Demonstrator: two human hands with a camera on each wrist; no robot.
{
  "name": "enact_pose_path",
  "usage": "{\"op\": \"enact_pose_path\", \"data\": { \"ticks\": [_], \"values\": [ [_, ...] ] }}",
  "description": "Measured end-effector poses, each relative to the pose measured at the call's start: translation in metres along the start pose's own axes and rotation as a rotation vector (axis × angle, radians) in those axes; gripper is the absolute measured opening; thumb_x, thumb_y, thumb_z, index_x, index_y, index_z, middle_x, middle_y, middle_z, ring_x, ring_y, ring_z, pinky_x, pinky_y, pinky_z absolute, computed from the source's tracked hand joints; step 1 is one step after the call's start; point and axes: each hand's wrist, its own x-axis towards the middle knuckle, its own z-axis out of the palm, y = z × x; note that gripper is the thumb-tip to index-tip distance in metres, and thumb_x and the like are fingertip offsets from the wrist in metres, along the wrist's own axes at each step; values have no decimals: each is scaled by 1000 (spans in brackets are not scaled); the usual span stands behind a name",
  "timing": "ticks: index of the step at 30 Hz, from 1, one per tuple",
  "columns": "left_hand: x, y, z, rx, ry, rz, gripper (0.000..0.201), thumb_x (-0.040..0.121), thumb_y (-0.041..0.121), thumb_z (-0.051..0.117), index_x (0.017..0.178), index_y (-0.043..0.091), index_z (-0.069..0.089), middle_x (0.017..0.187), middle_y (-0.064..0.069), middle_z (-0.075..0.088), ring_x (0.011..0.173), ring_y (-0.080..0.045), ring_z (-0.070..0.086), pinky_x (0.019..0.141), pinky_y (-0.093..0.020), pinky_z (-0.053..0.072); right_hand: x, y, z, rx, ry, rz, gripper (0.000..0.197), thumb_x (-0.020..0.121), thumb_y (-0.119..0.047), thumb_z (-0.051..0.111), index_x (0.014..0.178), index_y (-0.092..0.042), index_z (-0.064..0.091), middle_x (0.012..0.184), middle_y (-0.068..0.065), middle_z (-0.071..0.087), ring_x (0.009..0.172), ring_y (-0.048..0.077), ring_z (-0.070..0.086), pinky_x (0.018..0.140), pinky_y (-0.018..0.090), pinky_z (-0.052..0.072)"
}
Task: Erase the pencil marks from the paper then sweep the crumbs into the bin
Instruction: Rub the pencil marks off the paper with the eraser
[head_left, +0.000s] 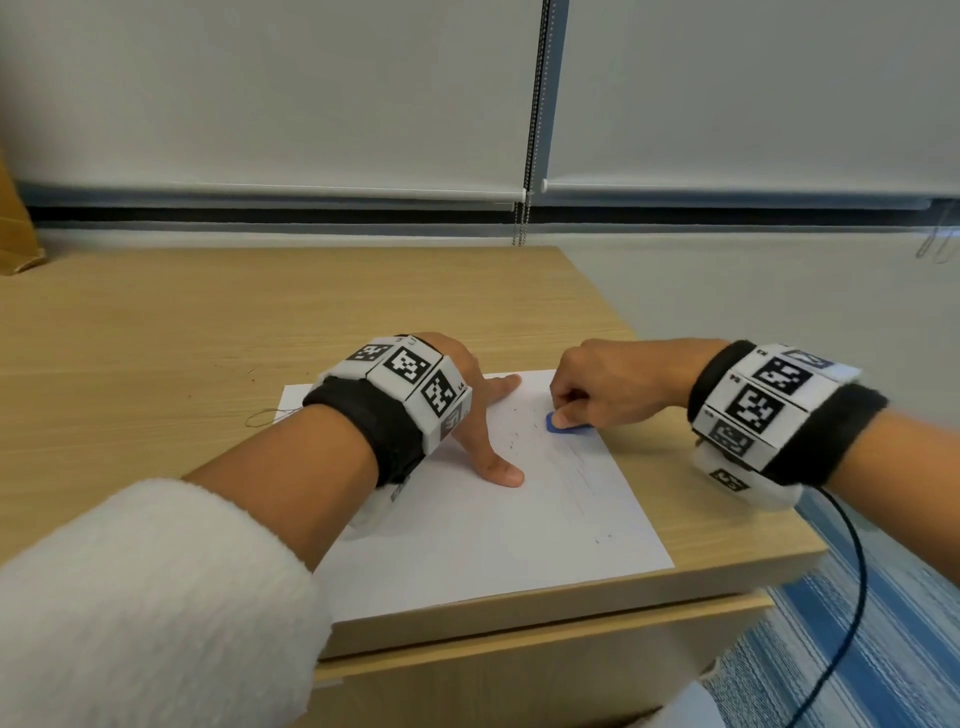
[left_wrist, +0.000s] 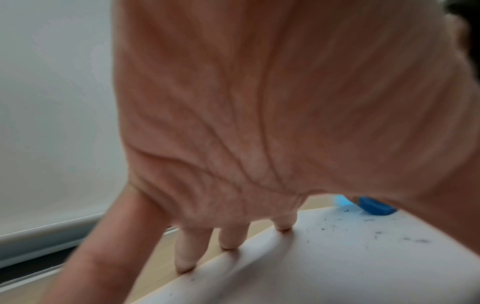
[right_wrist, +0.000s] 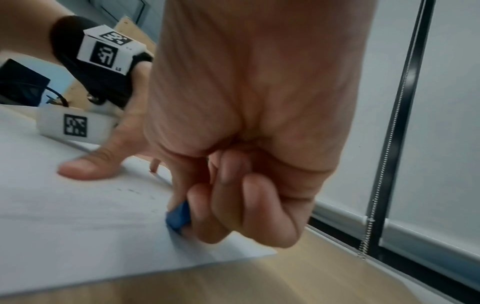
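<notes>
A white sheet of paper (head_left: 493, 525) lies on the wooden desk (head_left: 208, 332), near its right front corner. My left hand (head_left: 467, 395) is spread flat on the sheet's far left part, fingertips (left_wrist: 283, 227) and thumb pressing it down. My right hand (head_left: 587, 395) pinches a blue eraser (head_left: 563, 427) against the paper's far right area; the same blue eraser (right_wrist: 179, 216) shows under the curled fingers. Faint pencil lines (head_left: 582, 478) run down the right side of the sheet. Dark eraser crumbs (left_wrist: 376, 234) are scattered near the eraser. No bin is in view.
The desk's right edge (head_left: 727, 457) drops off just past the paper, with blue striped carpet (head_left: 883, 623) below. A cable (head_left: 852, 571) hangs from my right wrist. Window blinds with a bead chain (head_left: 524, 218) stand behind the desk. A brown paper bag (head_left: 15, 228) sits far left.
</notes>
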Motion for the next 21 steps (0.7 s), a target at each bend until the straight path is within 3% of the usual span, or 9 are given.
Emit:
{"op": "enact_pose_path", "data": {
  "ticks": [4, 10, 14, 18, 21],
  "values": [
    [1, 1, 1, 5, 0, -2, 119, 61, 88, 53, 147, 46, -18, 162, -3, 14, 139, -30, 34, 106, -42, 33, -7, -10, 8, 22, -62, -82, 38, 92, -39, 55, 58, -22, 50, 58, -6, 49, 57, 18, 45, 60, 34, 42],
    [0, 0, -1, 5, -10, -2, 119, 62, 88, 54, 148, 46, -18, 162, -5, 12, 139, -30, 32, 107, -43, 33, -3, 6, 2, 24, 10, -4, 43, 89, -42, 59, 54, -19, 51, 55, -5, 52, 57, 18, 47, 62, 40, 48],
    [0, 2, 0, -5, -15, 0, 119, 64, 87, 54, 148, 45, -19, 162, -5, 11, 140, -30, 32, 108, -43, 33, -10, -5, 5, 42, -72, -56, 41, 89, -42, 59, 55, -19, 53, 54, -7, 50, 55, 16, 44, 57, 32, 41],
    [0, 1, -1, 9, -4, -1, 118, 64, 86, 54, 148, 45, -17, 162, -5, 11, 140, -31, 31, 110, -43, 32, -3, 5, 1, 32, 35, 22, 45, 89, -40, 59, 54, -14, 51, 55, 0, 48, 55, 20, 42, 56, 34, 39],
    [-1, 1, 0, 17, -8, -3, 117, 64, 86, 54, 148, 45, -18, 162, -5, 11, 140, -31, 31, 109, -43, 32, -12, -6, 6, 51, -53, -21, 43, 88, -40, 60, 54, -15, 52, 51, -5, 47, 52, 17, 41, 55, 32, 39]
  ]
}}
